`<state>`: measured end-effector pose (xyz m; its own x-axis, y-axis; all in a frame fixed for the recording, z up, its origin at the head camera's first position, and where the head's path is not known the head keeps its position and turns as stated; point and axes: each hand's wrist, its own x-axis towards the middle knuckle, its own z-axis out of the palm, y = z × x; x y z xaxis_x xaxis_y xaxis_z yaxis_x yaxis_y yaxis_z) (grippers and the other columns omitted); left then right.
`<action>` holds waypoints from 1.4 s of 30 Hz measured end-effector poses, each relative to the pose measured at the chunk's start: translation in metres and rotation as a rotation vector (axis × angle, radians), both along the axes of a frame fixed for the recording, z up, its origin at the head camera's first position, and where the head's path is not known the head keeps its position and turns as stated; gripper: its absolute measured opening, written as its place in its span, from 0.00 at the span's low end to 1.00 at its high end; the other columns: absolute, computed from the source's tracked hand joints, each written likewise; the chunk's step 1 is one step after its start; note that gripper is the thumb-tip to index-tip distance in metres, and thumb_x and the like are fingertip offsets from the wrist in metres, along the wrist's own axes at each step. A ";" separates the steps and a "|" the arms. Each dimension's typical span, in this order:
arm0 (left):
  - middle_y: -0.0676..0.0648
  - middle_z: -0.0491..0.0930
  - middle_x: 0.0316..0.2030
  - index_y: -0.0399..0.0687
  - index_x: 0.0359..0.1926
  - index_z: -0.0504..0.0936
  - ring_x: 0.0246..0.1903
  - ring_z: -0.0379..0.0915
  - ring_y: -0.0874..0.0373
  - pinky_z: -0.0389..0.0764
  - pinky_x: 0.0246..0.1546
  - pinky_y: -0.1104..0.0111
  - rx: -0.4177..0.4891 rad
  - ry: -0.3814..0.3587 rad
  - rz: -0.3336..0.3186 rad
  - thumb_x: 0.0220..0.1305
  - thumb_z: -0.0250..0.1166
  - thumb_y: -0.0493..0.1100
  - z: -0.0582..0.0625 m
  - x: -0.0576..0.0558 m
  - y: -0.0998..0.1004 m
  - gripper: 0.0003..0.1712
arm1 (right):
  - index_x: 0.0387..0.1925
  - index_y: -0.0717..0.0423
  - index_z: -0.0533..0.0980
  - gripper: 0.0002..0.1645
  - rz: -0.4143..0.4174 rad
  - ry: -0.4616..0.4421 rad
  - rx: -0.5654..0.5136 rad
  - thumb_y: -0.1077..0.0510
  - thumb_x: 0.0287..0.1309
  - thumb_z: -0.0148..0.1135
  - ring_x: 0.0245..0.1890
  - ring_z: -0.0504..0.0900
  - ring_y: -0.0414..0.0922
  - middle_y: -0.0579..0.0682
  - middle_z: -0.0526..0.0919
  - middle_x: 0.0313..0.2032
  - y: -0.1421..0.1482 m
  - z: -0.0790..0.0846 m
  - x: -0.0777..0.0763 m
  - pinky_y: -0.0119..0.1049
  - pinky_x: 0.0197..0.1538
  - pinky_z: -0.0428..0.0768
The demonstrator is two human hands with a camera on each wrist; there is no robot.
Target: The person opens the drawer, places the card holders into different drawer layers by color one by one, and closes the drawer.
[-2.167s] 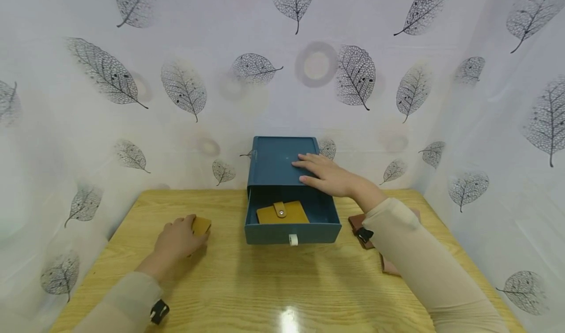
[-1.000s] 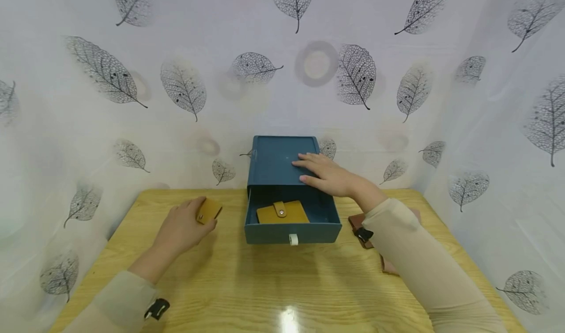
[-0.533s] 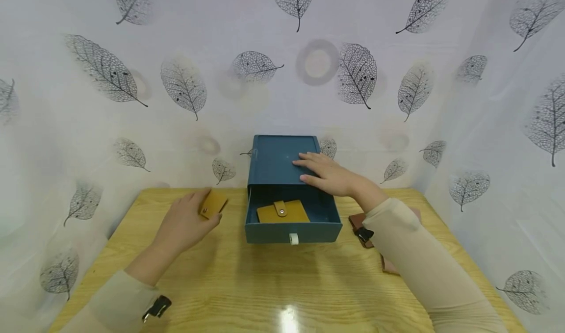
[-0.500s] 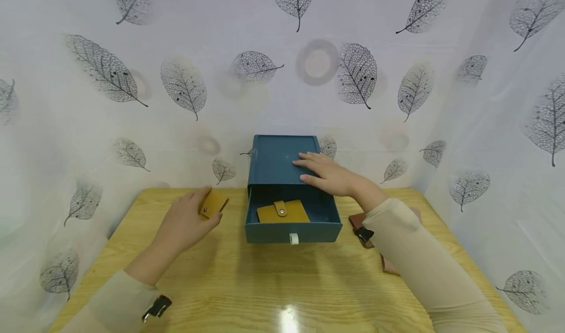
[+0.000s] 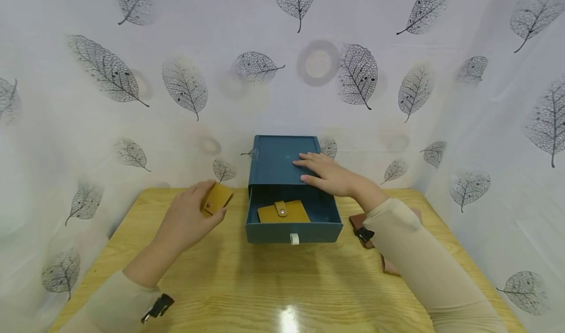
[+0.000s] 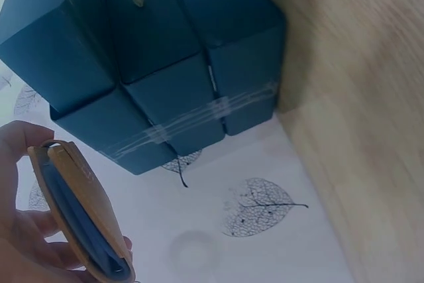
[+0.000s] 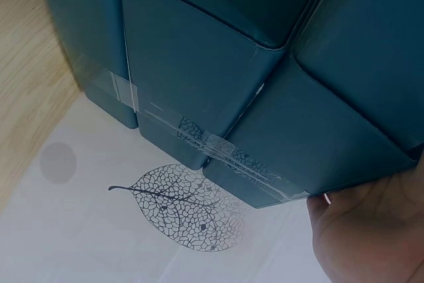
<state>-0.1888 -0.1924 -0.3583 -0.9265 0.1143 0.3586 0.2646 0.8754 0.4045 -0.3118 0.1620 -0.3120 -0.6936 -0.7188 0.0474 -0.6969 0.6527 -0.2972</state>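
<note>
My left hand [image 5: 187, 217] grips a small mustard-yellow wallet [image 5: 218, 199] with a snap, raised above the table left of the blue drawer unit [image 5: 282, 161]. The left wrist view shows the wallet [image 6: 89, 197] edge-on, its blue inside visible between thumb and fingers. My right hand [image 5: 326, 175] lies with straight fingers on top of the drawer unit, near its right edge. The top drawer [image 5: 269, 233] is pulled out, with a white pull tab on its front. In it lies a second, larger yellow wallet [image 5: 287, 212] with a snap strap.
To the right, partly under my right forearm, a brown wallet [image 5: 358, 221] and a pinkish one [image 5: 389, 265] lie on the wooden table [image 5: 247, 289]. Several stacked drawers [image 6: 165, 44] with clear tape show in the left wrist view. A leaf-patterned curtain [image 5: 265, 107] hangs behind.
My left hand has lifted the small yellow wallet from the table's left side and brought it up and to the right, closer to the drawer. My right hand has stayed put.
</note>
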 end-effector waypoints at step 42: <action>0.46 0.65 0.71 0.49 0.74 0.66 0.62 0.67 0.43 0.81 0.53 0.51 0.066 0.211 -0.306 0.61 0.71 0.53 0.044 -0.003 0.054 0.43 | 0.77 0.50 0.58 0.35 0.002 0.017 0.000 0.41 0.77 0.44 0.78 0.43 0.57 0.55 0.49 0.78 0.001 -0.003 -0.003 0.59 0.76 0.39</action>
<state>-0.1922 -0.1386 -0.3143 -0.7581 0.3449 0.5535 0.5935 0.7167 0.3662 -0.3149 0.1626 -0.3152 -0.6913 -0.7201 0.0591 -0.7030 0.6515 -0.2852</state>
